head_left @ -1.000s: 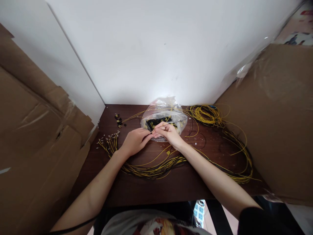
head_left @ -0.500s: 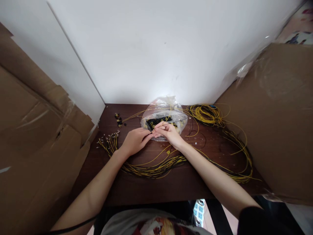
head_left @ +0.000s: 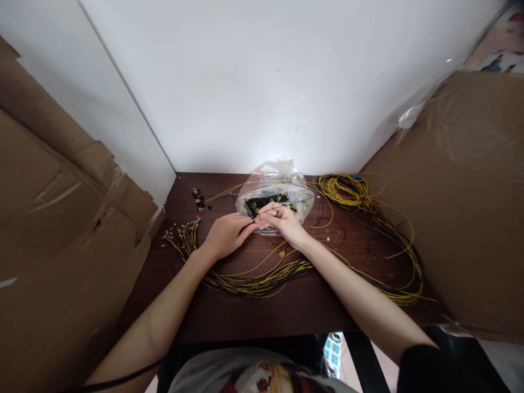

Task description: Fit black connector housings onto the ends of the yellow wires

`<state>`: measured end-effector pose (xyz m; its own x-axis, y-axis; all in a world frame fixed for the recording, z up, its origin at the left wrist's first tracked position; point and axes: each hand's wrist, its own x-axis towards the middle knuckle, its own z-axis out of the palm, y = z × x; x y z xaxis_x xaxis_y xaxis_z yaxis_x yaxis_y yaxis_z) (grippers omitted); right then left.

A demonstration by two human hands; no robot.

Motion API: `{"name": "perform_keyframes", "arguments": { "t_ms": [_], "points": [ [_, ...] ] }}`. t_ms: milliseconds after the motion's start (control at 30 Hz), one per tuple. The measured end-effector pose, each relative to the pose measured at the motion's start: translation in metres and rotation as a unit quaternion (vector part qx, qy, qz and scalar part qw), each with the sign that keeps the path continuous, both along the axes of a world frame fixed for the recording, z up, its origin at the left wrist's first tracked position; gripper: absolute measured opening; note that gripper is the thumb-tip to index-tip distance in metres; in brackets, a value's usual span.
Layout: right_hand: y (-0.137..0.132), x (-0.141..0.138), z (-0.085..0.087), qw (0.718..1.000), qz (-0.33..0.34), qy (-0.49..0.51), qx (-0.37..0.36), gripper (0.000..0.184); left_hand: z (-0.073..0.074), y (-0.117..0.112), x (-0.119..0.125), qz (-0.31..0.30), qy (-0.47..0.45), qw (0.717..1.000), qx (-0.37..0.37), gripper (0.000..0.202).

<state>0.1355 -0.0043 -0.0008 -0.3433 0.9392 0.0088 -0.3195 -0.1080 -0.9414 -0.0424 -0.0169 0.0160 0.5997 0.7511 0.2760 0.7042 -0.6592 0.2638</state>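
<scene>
My left hand [head_left: 228, 234] and my right hand [head_left: 283, 222] meet fingertip to fingertip in front of a clear plastic bag [head_left: 268, 169]. The right fingers pinch a thin yellow wire that runs between the two hands. Closed too, the left fingertips press at the wire's end; any small part there is too small to make out. Inside the bag lie many small black and yellow pieces [head_left: 262, 203]. Below the hands a bundle of yellow and black wires [head_left: 254, 285] curves across the brown table, its left ends carrying small whitish tips [head_left: 180, 229].
A coil of yellow wire [head_left: 341, 191] lies at the back right, and the bundle's other end [head_left: 413, 278] bends along the right side. Several small black and yellow pieces [head_left: 198, 200] sit at the back left. Cardboard [head_left: 65, 218] flanks the left, more cardboard [head_left: 458, 207] the right; a white wall stands behind.
</scene>
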Motion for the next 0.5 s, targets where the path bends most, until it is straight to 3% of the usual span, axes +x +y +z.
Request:
{"name": "perform_keyframes", "arguments": {
  "t_ms": [500],
  "points": [
    [-0.0001, 0.0, 0.0008, 1.0, -0.005, -0.006, -0.005, 0.027, 0.0006, -0.0005, 0.0004, 0.003, 0.003, 1.0, -0.01, 0.035]
  ]
}}
